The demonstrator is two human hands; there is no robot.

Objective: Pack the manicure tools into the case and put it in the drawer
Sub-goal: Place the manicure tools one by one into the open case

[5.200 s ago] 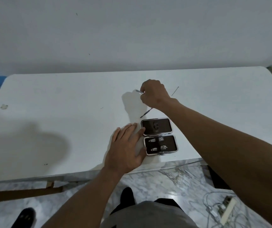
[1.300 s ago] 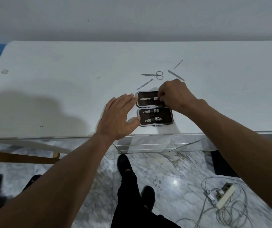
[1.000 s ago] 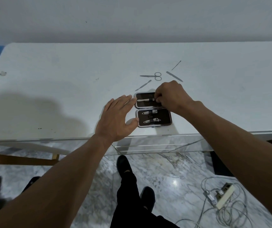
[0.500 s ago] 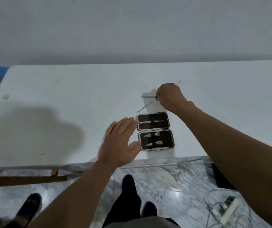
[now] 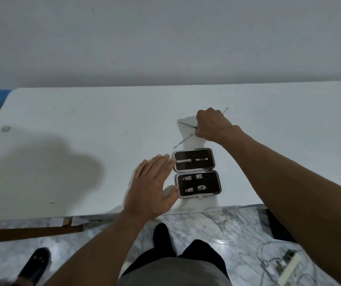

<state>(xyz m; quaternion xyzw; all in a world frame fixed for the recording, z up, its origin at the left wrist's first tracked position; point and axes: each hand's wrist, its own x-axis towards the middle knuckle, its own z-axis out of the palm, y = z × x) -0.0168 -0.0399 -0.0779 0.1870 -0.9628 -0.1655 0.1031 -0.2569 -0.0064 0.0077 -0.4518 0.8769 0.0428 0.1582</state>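
Setting: white table (image 5: 62,162) against a plain pale wall, marble floor below, a tangle of cables and a power strip (image 5: 287,269) at lower right.
Case: manicure case (image 5: 196,173) lies open flat near the table's front edge, two dark-lined halves side by side front to back.
Far half: one long slim metal tool (image 5: 192,159) is strapped across it.
Near half: two nail clippers (image 5: 195,183) sit in their loops, one behind the other.
Left hand: left hand (image 5: 152,190) rests palm down, fingers spread, its grip released, fingertips and thumb touching the case's left edge.
Right hand: right hand (image 5: 210,124) is beyond the case, its grip clenched on the handle end of small scissors (image 5: 187,125), whose blades point left.
Loose tools: a thin metal pusher (image 5: 183,140) lies on the table between the scissors and the case; another thin tool's tip (image 5: 225,110) shows just past the right hand's knuckles.
Person: standing at the table edge, dark trousers and shoes visible below.
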